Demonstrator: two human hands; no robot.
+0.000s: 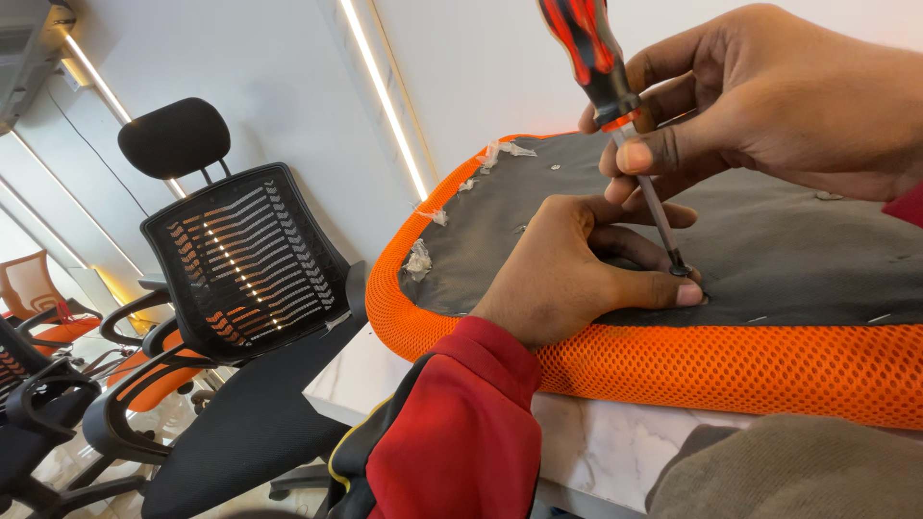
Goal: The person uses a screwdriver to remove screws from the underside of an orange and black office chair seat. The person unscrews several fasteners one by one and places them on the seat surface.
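Screwdriver [615,106], red-and-black handled with a slim steel shaft, stands tilted over the upturned chair seat [769,240], its tip set on a dark screw [680,270] in the seat's black underside near the front edge. Right hand [760,106] is closed around the lower handle and collar, fingers curled and thumb pressed against the shaft just below the handle. Left hand [567,274] rests on the black underside directly beside the tip; its fingers are held together and bent, with the thumb extended flat so that its end lies touching or just beside the screw. Whether the thumb actually contacts the screw head cannot be told. A red sleeve [452,432] with black and yellow trim covers the left forearm.

Seat is padded, wrapped in orange mesh [711,365] along its rim, with black fabric stapled across the underside. Scraps of whitish torn material [419,259] cling along the curved edge where mesh meets fabric. Seat lies on a pale marble-patterned table [596,447], overhanging nothing visible.

To the left stands a black office chair [240,279] with a mesh slatted back and padded headrest. Further chairs with orange seats [38,298] stand behind it, near the far left. Lit strips [385,96] run across the pale wall and ceiling panels.
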